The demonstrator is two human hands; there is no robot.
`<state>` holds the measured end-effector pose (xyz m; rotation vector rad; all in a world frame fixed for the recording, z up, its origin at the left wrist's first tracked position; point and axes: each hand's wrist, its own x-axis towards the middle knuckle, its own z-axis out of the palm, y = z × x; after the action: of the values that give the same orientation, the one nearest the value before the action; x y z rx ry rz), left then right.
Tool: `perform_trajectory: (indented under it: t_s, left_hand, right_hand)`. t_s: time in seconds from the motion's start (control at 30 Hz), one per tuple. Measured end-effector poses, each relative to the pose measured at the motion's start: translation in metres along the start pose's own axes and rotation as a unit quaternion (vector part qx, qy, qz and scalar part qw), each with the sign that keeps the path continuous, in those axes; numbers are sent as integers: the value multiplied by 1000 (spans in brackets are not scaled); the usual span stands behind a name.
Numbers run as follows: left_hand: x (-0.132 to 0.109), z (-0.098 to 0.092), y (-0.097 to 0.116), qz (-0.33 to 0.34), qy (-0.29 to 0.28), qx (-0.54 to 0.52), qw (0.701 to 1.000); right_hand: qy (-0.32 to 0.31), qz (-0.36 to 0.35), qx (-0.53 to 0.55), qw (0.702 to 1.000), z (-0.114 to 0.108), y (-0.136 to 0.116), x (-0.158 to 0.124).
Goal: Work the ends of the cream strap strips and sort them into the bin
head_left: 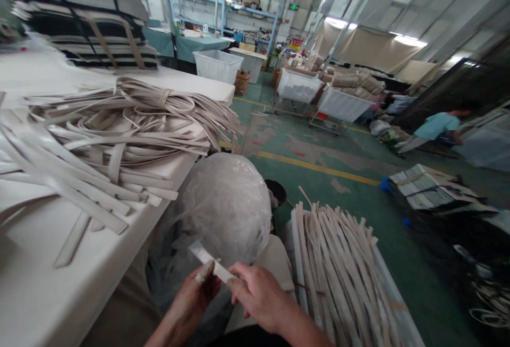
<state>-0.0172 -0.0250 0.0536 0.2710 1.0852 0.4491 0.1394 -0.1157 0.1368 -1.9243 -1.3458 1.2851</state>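
Note:
Low in the middle of the head view, both my hands pinch one short pale strip. My left hand grips it from below with a taped or capped fingertip on top. My right hand closes its fingers on the strip's near end. Just beyond the strip bulges a clear plastic bag. A crate of many similar pale strips stands to the right of my hands. On the white table at the left lies a big loose pile of long pale strips.
Stacked dark and light sheets sit at the table's far end. White bins and carts stand across the green floor with yellow lines. A person in a light blue top bends at the right. Bundled stacks lie on the floor nearby.

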Motion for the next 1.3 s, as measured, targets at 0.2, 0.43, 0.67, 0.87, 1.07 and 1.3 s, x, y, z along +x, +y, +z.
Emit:
perform_trajectory:
  t_s: [0.2,0.43,0.67,0.87,1.07,1.3]
  left_hand:
    - [-12,13,-9,-18,-27,-66,997]
    - [-26,19,4,7,-21,-83,996]
    - [-42,31,-1,-1,-137,-54,989]
    - [-46,32,7,31,-100,-65,992]
    - [-56,42,-1,13,-169,-34,985]
    - [-58,38,4,43,-123,-47,990]
  right_hand:
    - [83,-23,-76,993,-15,-12,-10]
    - [81,-35,-59,994,-27,-15,-21]
    - [108,-65,-83,989,-23,-18,-17]
    - [105,-77,-62,989,-40,-20,-38]
    - [118,-81,-117,983,-27,-25,-27]
    - [97,-99,-81,987,-39,-16,-44]
